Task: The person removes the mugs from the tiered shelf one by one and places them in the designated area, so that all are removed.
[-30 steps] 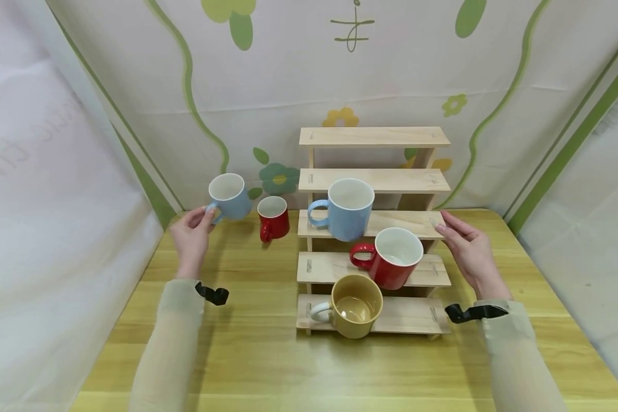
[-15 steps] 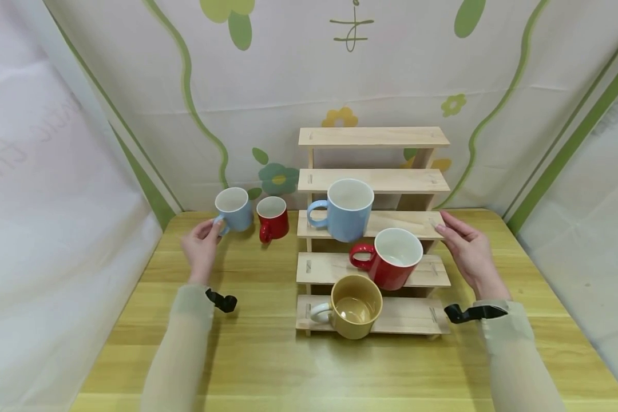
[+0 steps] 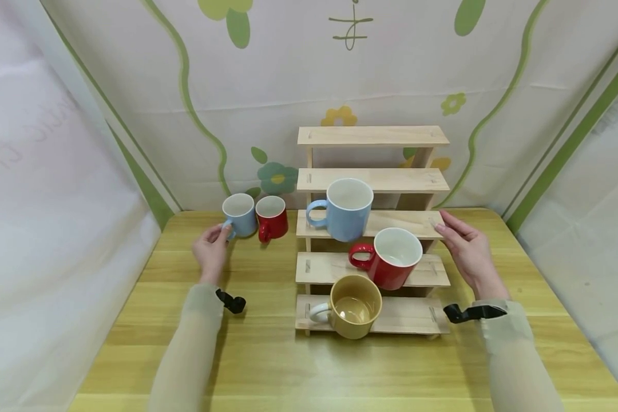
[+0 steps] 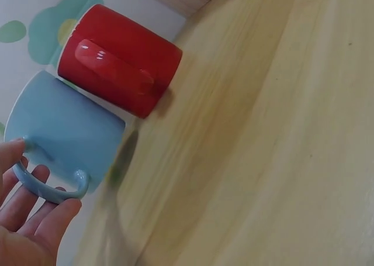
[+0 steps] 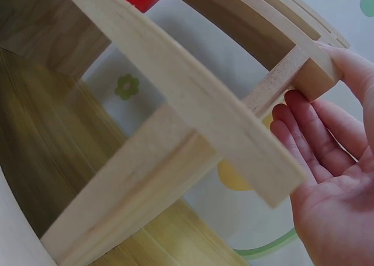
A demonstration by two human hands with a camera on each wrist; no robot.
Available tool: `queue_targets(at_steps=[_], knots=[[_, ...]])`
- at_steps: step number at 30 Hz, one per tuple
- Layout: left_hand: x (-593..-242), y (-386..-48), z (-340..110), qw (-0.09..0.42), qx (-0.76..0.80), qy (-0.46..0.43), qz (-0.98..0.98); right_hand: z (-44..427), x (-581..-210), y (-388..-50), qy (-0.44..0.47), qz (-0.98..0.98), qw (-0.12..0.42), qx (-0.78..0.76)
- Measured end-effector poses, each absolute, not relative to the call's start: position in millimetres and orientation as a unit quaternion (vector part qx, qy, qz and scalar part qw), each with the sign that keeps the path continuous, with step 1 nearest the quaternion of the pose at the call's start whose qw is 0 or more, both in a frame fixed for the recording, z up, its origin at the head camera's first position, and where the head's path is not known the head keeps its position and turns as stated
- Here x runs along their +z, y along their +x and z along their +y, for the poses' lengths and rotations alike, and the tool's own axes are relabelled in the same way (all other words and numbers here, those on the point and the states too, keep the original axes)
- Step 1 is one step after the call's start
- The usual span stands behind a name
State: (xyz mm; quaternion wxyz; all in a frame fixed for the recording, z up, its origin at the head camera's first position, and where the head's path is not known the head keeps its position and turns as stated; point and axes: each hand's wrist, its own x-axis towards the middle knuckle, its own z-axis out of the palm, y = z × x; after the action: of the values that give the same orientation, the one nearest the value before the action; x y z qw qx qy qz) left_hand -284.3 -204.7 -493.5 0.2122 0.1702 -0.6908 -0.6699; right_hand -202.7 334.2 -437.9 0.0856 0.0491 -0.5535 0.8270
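At the back left of the table, my left hand (image 3: 211,252) pinches the handle of a light blue mug (image 3: 241,218). Right next to that mug stands a small red mug (image 3: 273,220), its handle facing me. In the left wrist view the blue mug (image 4: 67,128) is upright and close to the tabletop; whether its base touches is unclear. My right hand (image 3: 467,249) grips the right end of the middle board of a stepped wooden rack (image 3: 373,136), thumb on top and fingers underneath, as the right wrist view shows.
Three bigger mugs stand on the rack: a light blue one (image 3: 349,210) on the middle step, a red one (image 3: 393,260) below it, and a mustard-yellow one (image 3: 354,309) with a white handle on the lowest. Cloth walls (image 3: 268,74) enclose the wooden table (image 3: 268,355).
My left hand has moved to the right and downward with the light blue mug, bringing it next to the small red mug. My right hand stays on the rack.
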Motion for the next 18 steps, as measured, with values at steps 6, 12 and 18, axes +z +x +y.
queue_targets(at_steps=[6, 12, 18], knots=[[-498.2, -287.0, -202.2, 0.221, -0.657, 0.176, -0.699, 334.4, -437.7, -202.5, 0.050, -0.559, 0.085, 0.823], [-502.0, -288.6, -201.1, 0.218, -0.662, 0.175, -0.695, 333.8, -437.1, -201.7, 0.048, -0.557, 0.087, 0.825], [-505.6, -289.3, -202.5, 0.212, -0.670, 0.185, -0.687, 332.5, -436.8, -201.1, 0.050, -0.556, 0.088, 0.825]])
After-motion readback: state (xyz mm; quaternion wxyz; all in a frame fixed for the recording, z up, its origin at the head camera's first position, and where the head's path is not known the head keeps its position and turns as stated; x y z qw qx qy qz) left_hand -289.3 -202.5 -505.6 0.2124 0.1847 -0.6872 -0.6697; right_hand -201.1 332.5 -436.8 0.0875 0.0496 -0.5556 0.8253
